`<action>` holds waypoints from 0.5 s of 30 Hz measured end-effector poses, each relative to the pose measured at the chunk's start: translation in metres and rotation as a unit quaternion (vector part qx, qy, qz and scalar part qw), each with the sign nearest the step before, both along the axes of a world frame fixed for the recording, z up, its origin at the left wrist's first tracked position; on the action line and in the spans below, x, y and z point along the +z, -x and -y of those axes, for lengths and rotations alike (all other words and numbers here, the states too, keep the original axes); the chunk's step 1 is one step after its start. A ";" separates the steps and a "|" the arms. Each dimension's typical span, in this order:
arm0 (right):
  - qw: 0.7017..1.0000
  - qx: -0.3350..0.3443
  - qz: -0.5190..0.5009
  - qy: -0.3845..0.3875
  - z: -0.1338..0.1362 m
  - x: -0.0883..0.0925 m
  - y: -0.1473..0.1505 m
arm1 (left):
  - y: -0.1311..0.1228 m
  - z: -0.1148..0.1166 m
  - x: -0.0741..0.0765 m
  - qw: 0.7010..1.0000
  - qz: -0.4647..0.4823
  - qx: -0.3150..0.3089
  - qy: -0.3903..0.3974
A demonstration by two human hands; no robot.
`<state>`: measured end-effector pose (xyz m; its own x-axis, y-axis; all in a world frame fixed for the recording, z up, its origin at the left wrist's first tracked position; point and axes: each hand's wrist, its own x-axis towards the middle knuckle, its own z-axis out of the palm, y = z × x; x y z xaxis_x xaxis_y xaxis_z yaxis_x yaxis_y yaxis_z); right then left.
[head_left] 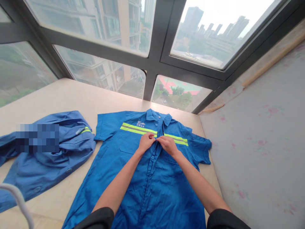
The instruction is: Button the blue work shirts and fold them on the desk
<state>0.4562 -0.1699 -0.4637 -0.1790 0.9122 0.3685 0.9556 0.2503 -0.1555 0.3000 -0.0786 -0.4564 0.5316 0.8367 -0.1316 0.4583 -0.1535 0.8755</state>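
Hands, left hand [145, 141] and right hand [168, 144], pinch smooth blue shirt [152, 184] placket.

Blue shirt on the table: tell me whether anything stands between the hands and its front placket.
Nothing visible does. The left hand and right hand pinch the blue shirt at its placket, level with the reflective stripe. The other blue garment lies apart, to the left.
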 end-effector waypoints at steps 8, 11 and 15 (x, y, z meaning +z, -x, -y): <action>1.000 0.023 0.003 -0.011 -0.005 -0.003 -0.004 | -0.003 0.008 0.002 0.997 0.024 0.067 0.008; 1.000 0.026 -0.008 -0.009 -0.006 -0.005 -0.004 | -0.005 0.008 -0.002 0.996 0.047 0.068 0.032; 0.999 0.026 -0.034 -0.016 -0.006 -0.008 -0.004 | -0.005 0.002 -0.011 0.990 0.084 0.066 0.094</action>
